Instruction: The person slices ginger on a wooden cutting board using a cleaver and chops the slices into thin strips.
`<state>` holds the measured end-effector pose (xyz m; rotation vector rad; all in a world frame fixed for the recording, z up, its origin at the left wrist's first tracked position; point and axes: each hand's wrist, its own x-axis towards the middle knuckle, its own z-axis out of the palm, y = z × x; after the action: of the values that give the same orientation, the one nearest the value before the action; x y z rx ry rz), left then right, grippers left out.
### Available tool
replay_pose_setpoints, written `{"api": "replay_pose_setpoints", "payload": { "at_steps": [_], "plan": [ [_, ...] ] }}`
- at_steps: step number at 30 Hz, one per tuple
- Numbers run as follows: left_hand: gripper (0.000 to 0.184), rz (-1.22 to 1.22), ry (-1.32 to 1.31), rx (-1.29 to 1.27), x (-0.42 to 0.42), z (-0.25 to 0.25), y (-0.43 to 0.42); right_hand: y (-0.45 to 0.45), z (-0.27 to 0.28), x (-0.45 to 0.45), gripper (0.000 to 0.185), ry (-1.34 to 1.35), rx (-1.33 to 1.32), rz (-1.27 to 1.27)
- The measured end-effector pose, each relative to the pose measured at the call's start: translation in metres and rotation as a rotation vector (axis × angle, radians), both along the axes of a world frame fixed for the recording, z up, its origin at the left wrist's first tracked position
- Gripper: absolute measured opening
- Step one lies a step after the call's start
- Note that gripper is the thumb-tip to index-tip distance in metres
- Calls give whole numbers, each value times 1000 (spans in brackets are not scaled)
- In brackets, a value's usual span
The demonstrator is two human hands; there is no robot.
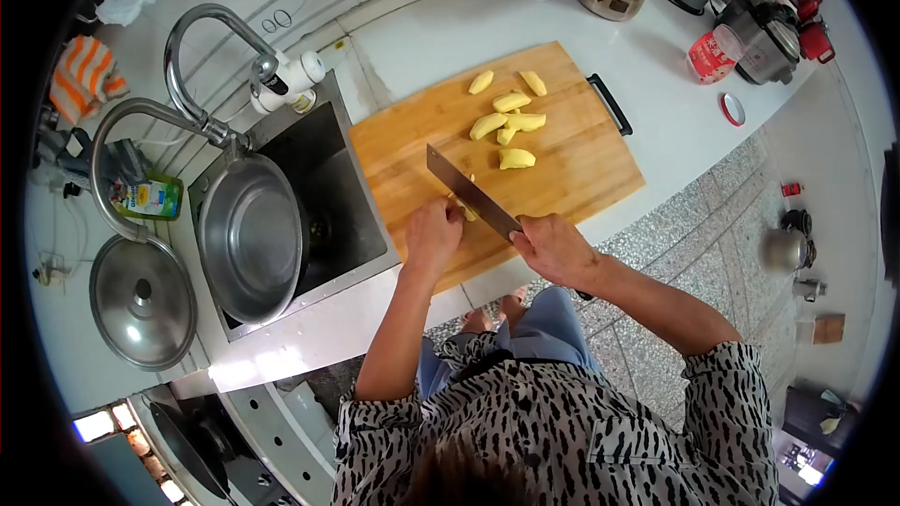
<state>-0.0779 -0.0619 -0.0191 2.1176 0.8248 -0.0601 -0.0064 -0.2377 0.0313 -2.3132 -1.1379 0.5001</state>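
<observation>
Cutting board in use on pale counter, both hands at the blade

The wooden cutting board (572, 164), smooth, tan and slightly bowed at the sides, lies on a glossy white counter (412, 23). Left of the board is a steel sink (365, 203) with a round, dull metal basin (251, 239); farther left, a domed metal lid (141, 305). Beyond the board's far right corner stands a metal saucepan (614, 2); right of the board, a red plastic tub (714, 56). Speckled grey floor (647, 295) shows below the board's right side.

On the board, plump, smooth yellow pieces (517, 159) lie beyond a flat, broad-bladed knife (472, 190). The right hand (553, 249) grasps the knife by its handle. The left hand (433, 232) has its fingers curled beside the blade, by small yellow bits; whether it grips one cannot be told.
</observation>
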Motion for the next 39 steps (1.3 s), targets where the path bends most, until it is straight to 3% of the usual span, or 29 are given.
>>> {"api": "replay_pose_setpoints", "payload": {
  "at_steps": [5,14,16,22,29,34,39],
  "plan": [
    [13,-3,67,17,0,5,0,2,0,-2,20,13,-26,44],
    [15,-94,-101,272,-2,-8,-1,21,-22,-7,19,33,18,-17],
    [16,-42,-146,191,-3,-9,-1,20,-16,-3,20,46,119,-81],
    [15,-24,-95,106,-4,-3,-1,7,-13,1,21,-43,35,59],
    [13,-40,-105,226,-3,-6,-2,9,-16,5,21,-19,43,68],
    [8,-25,11,104,-1,-2,-2,16,-16,9,20,108,200,137],
    [10,-41,-97,172,-2,-1,-5,31,-47,-5,18,10,131,-58]
  ]
}}
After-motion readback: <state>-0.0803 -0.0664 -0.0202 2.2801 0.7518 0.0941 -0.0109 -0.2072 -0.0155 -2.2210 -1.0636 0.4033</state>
